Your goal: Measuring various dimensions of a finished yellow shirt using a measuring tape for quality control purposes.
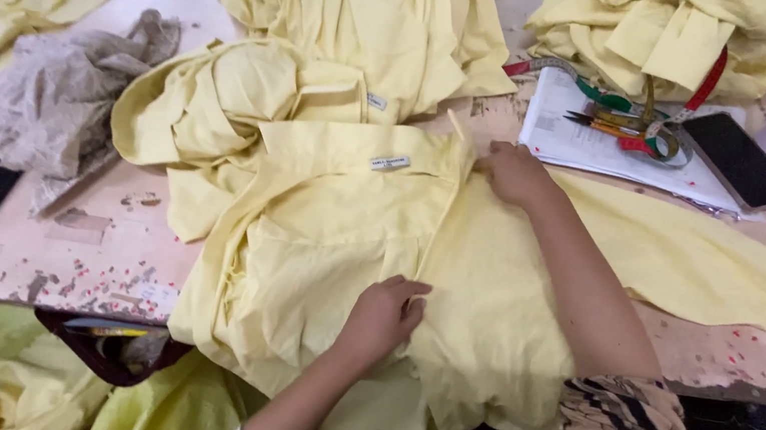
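**Two hands on a yellow shirt**

Worn, paint-flecked table (pixel 44 245) carries heaps of pale yellow cloth — and a yellow shirt (pixel 319 236) spread under both hands. Left hand (pixel 383 314) pinches the shirt's front edge; right hand (pixel 511 171) presses closed on fabric near the collar. Beyond the right hand lie scissors (pixel 609 125) and a dark phone (pixel 740 160).

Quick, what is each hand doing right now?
Left hand: closed, pinching the front edge of the yellow shirt.
Right hand: fingers curled, pressing the shirt near its collar; whether it grasps cannot be told.
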